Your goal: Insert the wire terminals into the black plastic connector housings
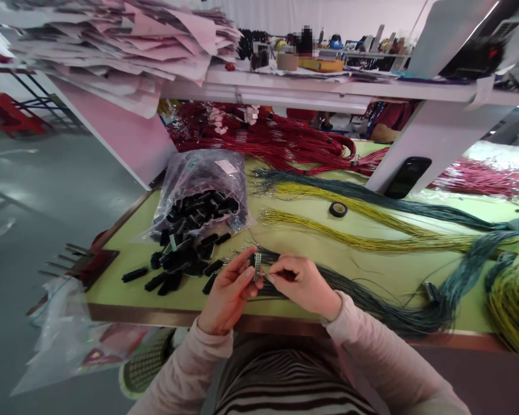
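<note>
Yellow-green desk [112,282] holds a dark green wire bundle [354,285] leading to a small connector [256,267], pinched between the left hand [229,291] and right hand [300,282], with black connectors [177,259] piled untouched beside a plastic bag [199,184] holding more.

Both bare hands raised close together in front of the body, left hand [227,294] curled upright, right hand [300,282] pinching inward, forearms [185,369] angled in, pale pink sleeves reaching the wrists

Pale pink long sleeves [185,374] with snug wrist cuffs, and a black-and-white striped top [289,386] across the chest
</note>
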### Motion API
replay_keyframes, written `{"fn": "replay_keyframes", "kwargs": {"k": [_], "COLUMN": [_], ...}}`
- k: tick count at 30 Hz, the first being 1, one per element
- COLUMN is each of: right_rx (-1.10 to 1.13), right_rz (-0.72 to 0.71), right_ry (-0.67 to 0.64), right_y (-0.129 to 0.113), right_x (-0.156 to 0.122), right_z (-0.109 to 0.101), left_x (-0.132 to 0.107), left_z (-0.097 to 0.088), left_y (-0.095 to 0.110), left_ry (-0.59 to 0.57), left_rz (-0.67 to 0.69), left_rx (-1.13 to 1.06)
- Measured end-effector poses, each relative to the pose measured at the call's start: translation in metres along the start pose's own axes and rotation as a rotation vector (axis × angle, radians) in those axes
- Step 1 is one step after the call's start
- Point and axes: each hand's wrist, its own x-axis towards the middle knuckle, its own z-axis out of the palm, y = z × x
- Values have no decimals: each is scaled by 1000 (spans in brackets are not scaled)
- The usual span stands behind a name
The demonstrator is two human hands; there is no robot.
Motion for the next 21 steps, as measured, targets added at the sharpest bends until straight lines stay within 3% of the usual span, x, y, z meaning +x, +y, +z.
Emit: {"fn": "replay_keyframes", "kwargs": {"k": [9, 17, 21], "right_rx": [-52, -179, -224], "right_rz": [-9, -199, -168], "right_ry": [-34, 39, 43], "right_y": [3, 7, 5], "right_x": [0, 1, 5], "right_z": [0, 10, 10], "left_x": [0, 1, 3], "left_z": [-2, 6, 10], "left_y": [-3, -9, -9], "left_ry": [48, 110, 151], "left_rz": [157, 144, 195], "left_rx": [219, 195, 158]}}
